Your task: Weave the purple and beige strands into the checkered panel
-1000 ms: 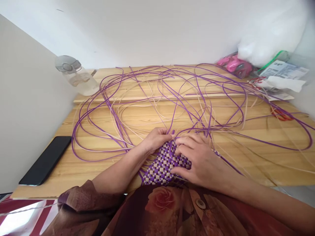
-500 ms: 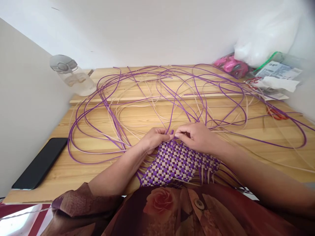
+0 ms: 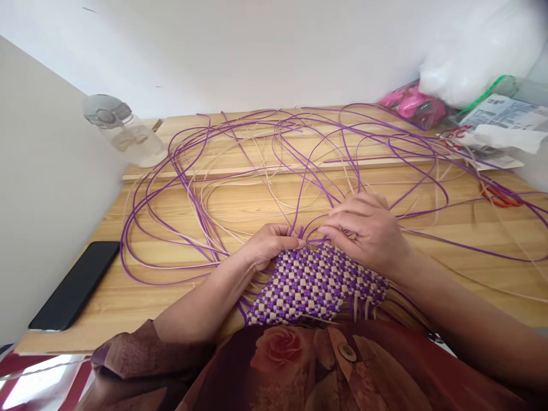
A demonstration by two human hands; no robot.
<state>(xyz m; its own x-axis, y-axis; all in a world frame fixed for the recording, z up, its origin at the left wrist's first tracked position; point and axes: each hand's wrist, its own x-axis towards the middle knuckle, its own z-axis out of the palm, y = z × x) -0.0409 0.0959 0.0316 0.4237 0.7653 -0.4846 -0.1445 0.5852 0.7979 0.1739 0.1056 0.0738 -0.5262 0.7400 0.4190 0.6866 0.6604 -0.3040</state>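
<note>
A woven piece (image 3: 312,282) of purple and beige strands lies at the table's front edge, against my shirt. My left hand (image 3: 274,245) is closed on its upper left edge, thumb pressing near some short upright purple ends. Just to the right, my right hand (image 3: 363,231) is raised over the upper right edge, with thumb and fingers pinched together on a purple strand (image 3: 314,240). The exact grip is partly hidden behind the fingers. Long loose purple and beige strands (image 3: 192,194) spread from the weave in wide loops across the wood.
A wooden table (image 3: 162,314) carries a black phone (image 3: 75,285) at left and a clear bottle (image 3: 128,134) at back left. Red-handled scissors (image 3: 500,195) lie at right. Behind them are a pink bundle (image 3: 413,105), papers and a white plastic bag (image 3: 475,63).
My right hand has moved right and upward, away from my left hand, drawing a purple strand along. My left hand stays on the weave's edge. The view has shifted slightly.
</note>
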